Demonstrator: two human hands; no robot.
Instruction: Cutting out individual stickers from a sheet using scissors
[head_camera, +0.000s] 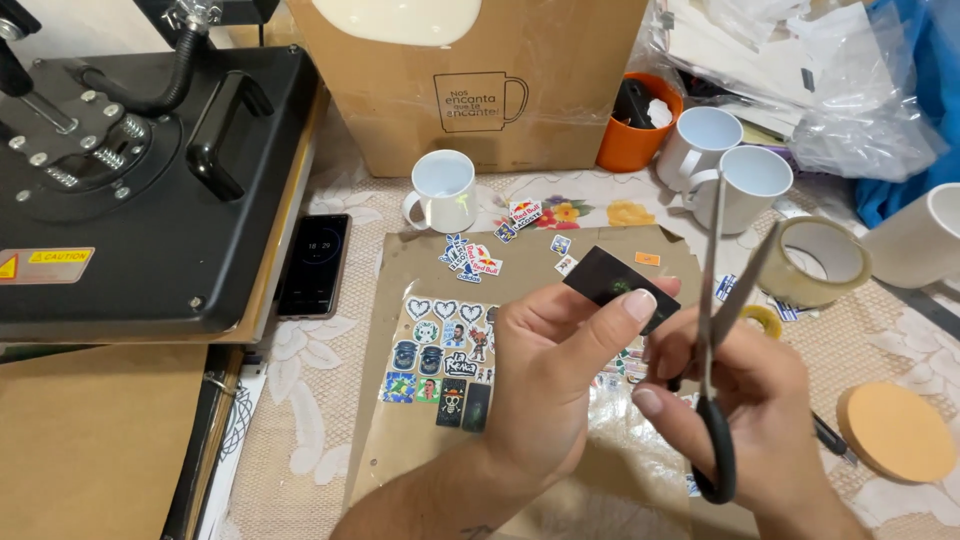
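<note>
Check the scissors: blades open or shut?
Open. The scissors in the right hand show two blades spread in a V beside the black strip.

Small black sticker piece (612, 286) held tilted beside open black-handled scissors (716, 340).

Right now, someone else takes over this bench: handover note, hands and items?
Left hand: pinches a small black rectangular printed piece between thumb and fingers, raised above the table.
Right hand: holds black-handled metal scissors, blades open, just right of the piece and not yet closed on it.
Brown paper sheet under the hands carries rows of small colourful cut stickers; more lie loose near the white ceramic mug.
Done: many stickers already lie cut out. Left: the black piece is uncut at the blades.
Roll of beige tape sits at right.
</note>
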